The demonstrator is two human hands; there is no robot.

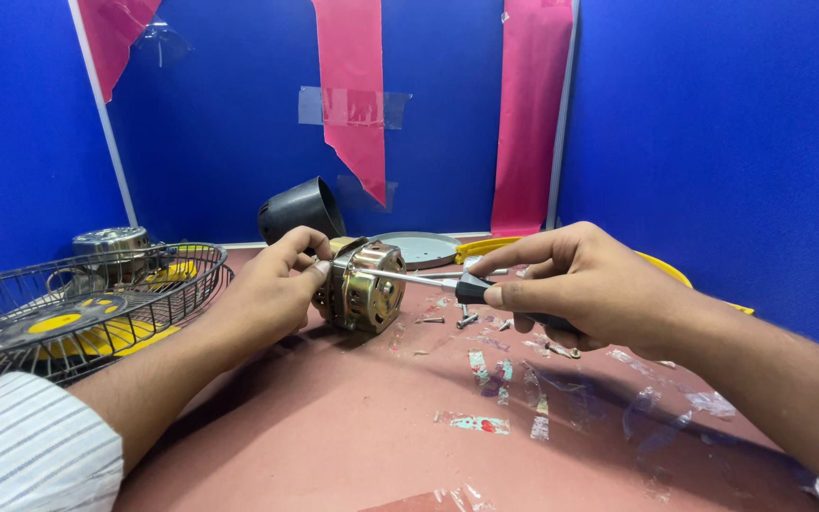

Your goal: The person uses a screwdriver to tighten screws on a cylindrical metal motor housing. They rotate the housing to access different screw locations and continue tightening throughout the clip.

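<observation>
While the left hand [272,284] clamps its fingers around the brass-coloured fan motor [364,286], thumb and forefinger pressed to the motor's upper edge, the right hand [575,284] closes thumb and fingers on the black handle of a screwdriver [447,281]. Its steel shaft runs leftward to the motor's face, the tip touching near the upper rim. Motor and hands sit just above the reddish tabletop [353,427], toward its far middle. Loose screws [466,320] lie on the surface just below the screwdriver, between motor and right hand. Scraps of clear tape [485,422] cling to the tabletop nearer the front edge. At the left edge rests a wire fan guard [97,303] over yellow fan blades [59,324], with a second metal motor [111,242] behind it. Near the far edge stand a black plastic motor cover [298,210], a grey round disc [419,248] and a yellow part [661,267] partly hidden by the right hand. Blue partition walls [713,123] with pink strips [353,95] enclose the table.
</observation>
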